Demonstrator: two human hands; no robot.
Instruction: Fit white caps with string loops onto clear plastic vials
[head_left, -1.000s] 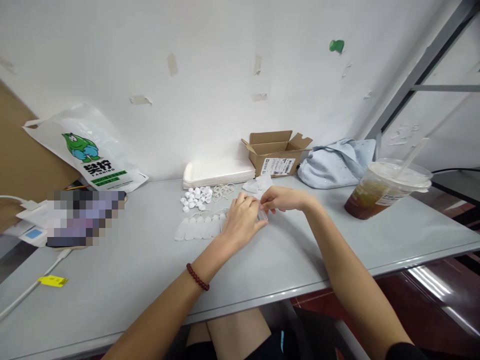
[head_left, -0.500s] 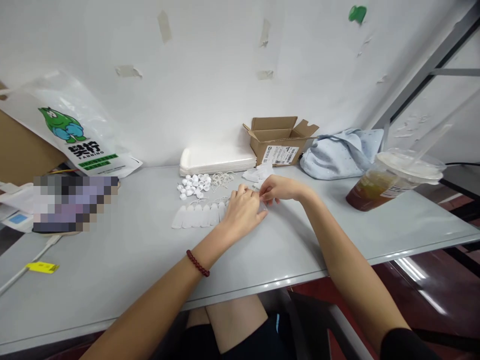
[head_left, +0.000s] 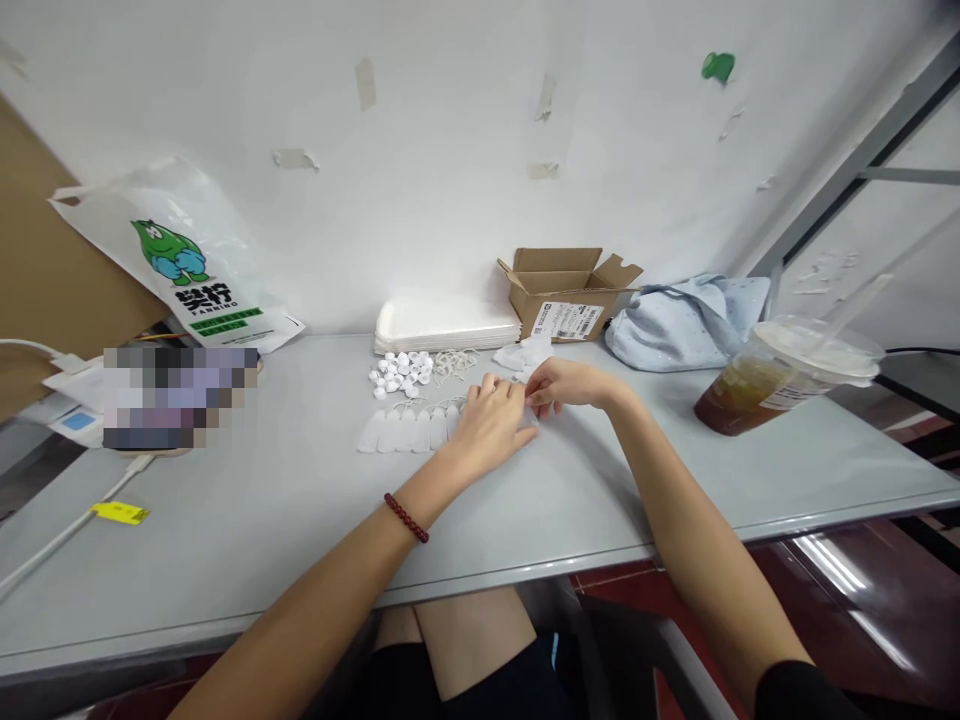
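The left hand (head_left: pixel 487 425) lies over the right end of a row of white translucent pieces (head_left: pixel 397 431) on the worktop (head_left: pixel 300 540). The right hand (head_left: pixel 536 392) bends its fingers just beside it, at another translucent piece (head_left: pixel 532 418) mostly hidden. Farther back sit white caps (head_left: pixel 400 372), loose strings (head_left: pixel 454 365), a white stack (head_left: pixel 446 326) and an open cardboard box (head_left: pixel 566 290); right, a drink cup (head_left: pixel 750 385).

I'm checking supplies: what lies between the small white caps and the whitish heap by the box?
In the head view, a small pile of pale strings lies there.
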